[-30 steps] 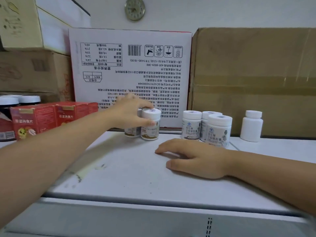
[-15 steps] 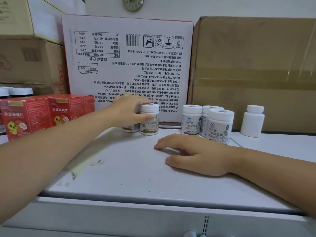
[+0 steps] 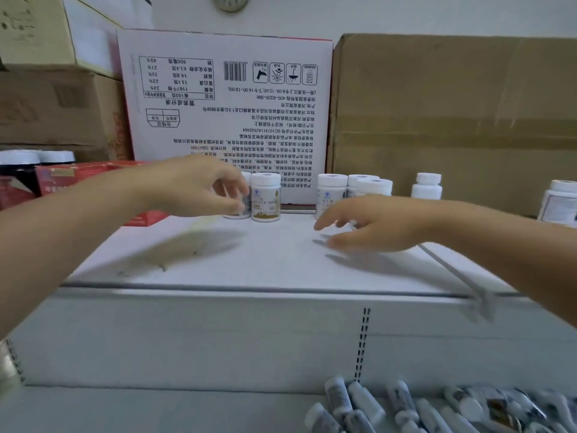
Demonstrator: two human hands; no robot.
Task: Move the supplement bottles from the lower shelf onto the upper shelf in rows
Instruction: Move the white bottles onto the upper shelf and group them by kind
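Observation:
Two white supplement bottles stand on the upper shelf [image 3: 249, 264]: one with a gold label [image 3: 265, 196] and one behind it [image 3: 245, 203]. My left hand [image 3: 199, 187] hovers just left of them, its fingers loosely curled over the rear bottle and holding nothing. Three more bottles [image 3: 332, 189] cluster to the right. In front of that cluster my right hand [image 3: 374, 225] floats just above the shelf with its fingers straight and spread. Several bottles [image 3: 406, 407] lie on their sides on the lower shelf at bottom right.
A white printed carton [image 3: 231, 98] and a brown carton [image 3: 452, 104] wall off the back of the shelf. Red boxes [image 3: 78, 178] and dark jars [image 3: 31, 162] stand at left. A plain white bottle [image 3: 426, 185] and another bottle [image 3: 559, 201] stand at right.
My left hand has let go of the gold-label bottle and pulled back to the left. My right hand has lifted off the shelf. The view has tilted down, showing the lower shelf.

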